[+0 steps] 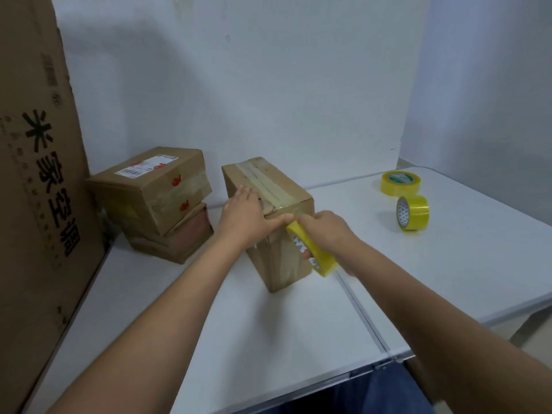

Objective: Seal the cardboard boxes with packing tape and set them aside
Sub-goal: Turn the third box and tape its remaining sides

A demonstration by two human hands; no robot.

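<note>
A brown cardboard box [286, 186] stands in the middle of the white table [268, 324], with strips of clear tape along its top seam. My left hand [248, 216] lies flat on the box's near top edge, thumb pressed along the corner. My right hand [325, 234] grips a yellow tape roll [313, 252] held against the box's near face, just below the top edge. Tape runs down that near face.
Two taped boxes [152, 189] sit stacked at the back left, the lower one [179, 240] reddish. A tall printed carton [38, 174] fills the left side. Two spare yellow tape rolls, one flat [400, 183] and one upright [413, 212], rest at the right.
</note>
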